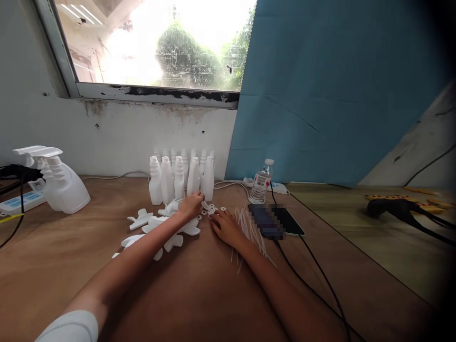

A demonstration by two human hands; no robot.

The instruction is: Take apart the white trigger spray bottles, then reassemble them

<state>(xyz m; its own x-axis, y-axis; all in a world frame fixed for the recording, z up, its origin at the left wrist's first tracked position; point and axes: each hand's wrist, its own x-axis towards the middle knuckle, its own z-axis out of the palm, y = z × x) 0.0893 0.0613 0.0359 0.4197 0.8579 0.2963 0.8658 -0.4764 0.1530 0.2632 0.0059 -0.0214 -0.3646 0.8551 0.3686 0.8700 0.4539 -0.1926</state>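
My left hand [191, 205] is closed in a pinch above the middle of the table, with a small white plastic part [205, 205] showing at its fingertips. Its exact kind is too small to make out. Just right of it, my right hand [225, 225] rests low on the table, fingers stretched out over small white rings [223, 209]. Fingertips of that hand touch or nearly touch the rings. White trigger spray heads [141, 219] lie in a loose pile under and beside my left forearm. Thin white tubes [251, 228] lie spread beside my right wrist.
White bottles [156, 183] stand upright in rows behind the hands. A clear water bottle [261, 183], a phone-like device [290, 221] and black cables lie to the right. Spray bottles with heads [66, 187] stand left, near a power strip [21, 203].
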